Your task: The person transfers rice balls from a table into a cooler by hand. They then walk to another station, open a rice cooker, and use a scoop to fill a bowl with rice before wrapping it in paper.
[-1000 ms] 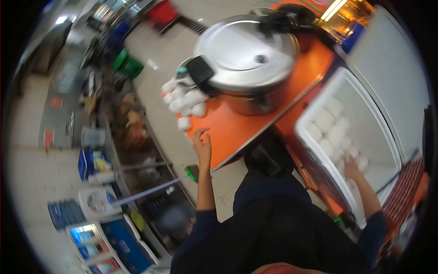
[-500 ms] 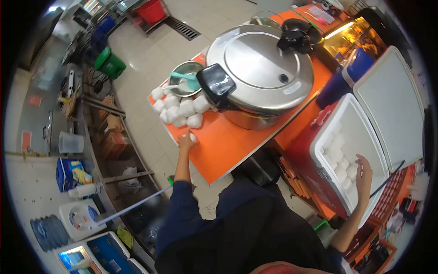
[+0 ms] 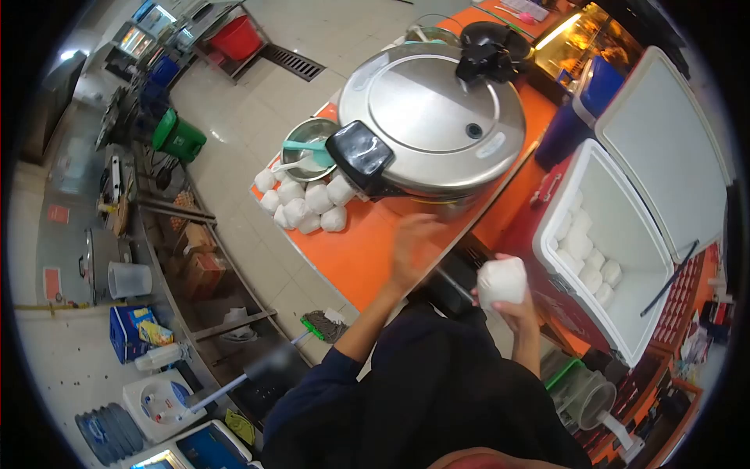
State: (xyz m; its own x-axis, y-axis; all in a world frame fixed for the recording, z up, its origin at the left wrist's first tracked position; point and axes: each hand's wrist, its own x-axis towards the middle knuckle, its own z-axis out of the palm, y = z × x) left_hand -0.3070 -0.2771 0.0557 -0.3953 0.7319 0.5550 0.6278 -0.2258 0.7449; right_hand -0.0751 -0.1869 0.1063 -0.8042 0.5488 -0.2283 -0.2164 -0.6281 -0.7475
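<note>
My right hand [image 3: 522, 311] is wrapped round a white wrapped bundle [image 3: 501, 281], held up between the orange table [image 3: 336, 262] and the cooler. Over the table's front part is my left hand [image 3: 410, 250], its fingers smeared by motion; nothing can be made out in it. Several similar bundles [image 3: 301, 209] are grouped at the table's far left corner. More white bundles [image 3: 590, 270] lie inside the open red and white cooler [image 3: 547, 270], to the right of my right hand.
A large rice cooker [image 3: 430, 117] with its lid down stands on the table. Beside it is a metal bowl [image 3: 301, 133] holding a turquoise scoop [image 3: 305, 146]. The cooler's lid [image 3: 664, 156] is tipped back. A mop [image 3: 324, 324] lies on the floor at left.
My right hand has come out of the cooler and moved left with a bundle in it. My left hand has left the table's left edge and moved right.
</note>
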